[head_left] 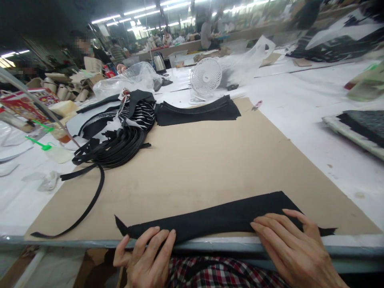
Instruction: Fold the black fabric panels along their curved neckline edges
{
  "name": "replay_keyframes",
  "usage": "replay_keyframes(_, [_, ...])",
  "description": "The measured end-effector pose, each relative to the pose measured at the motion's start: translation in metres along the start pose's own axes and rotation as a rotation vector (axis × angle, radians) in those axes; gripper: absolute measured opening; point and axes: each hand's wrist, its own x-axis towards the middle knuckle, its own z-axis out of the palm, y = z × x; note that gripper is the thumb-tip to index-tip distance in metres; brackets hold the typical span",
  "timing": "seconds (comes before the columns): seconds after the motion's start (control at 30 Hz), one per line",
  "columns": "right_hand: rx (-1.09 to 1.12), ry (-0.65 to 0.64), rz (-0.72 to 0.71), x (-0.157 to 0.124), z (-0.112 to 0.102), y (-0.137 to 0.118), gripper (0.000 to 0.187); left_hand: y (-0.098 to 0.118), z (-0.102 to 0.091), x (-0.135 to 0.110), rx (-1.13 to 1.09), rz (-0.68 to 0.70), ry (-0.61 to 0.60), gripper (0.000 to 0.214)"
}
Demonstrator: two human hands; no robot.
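A long black fabric piece (210,218) lies along the table's front edge on a brown board (210,160). Its narrow ends stick out as thin black tips at left and right. On its left part rest the fingertips of my left hand (148,256), fingers stretched and thumb apart. My right hand (291,244) lies over the right part, fingers extended and flat, pressing on the cloth; the thumb side covers some of it. Neither hand is closed around the fabric.
Behind lie a stack of black cut pieces (198,114) and a coiled bundle of black strips (120,144), with one loose strip (97,192) curving forward. A white fan (206,78) stands further back. Green-nozzled bottles (58,152) are at left, a dark pad (363,126) at right.
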Motion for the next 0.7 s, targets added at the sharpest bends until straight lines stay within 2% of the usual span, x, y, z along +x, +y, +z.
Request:
replay_keyframes(0.23, [-0.035,-0.018,-0.05,-0.002,-0.004,0.0,0.031,-0.004,-0.003,-0.003,0.036,-0.01,0.025,0.028])
replay_keyframes(0.43, [-0.06,-0.011,-0.061,-0.011,-0.005,0.003,0.031,-0.026,-0.011,-0.009,0.219,0.088,0.077,0.028])
replay_keyframes(0.57, [-0.057,-0.022,-0.027,-0.019,-0.001,0.007,0.028,-0.036,-0.015,-0.017,0.329,0.03,0.113,0.03])
replay_keyframes(0.7, [-0.098,-0.01,-0.063,-0.013,-0.003,0.006,0.028,-0.04,-0.016,-0.018,0.339,0.007,0.125,0.024])
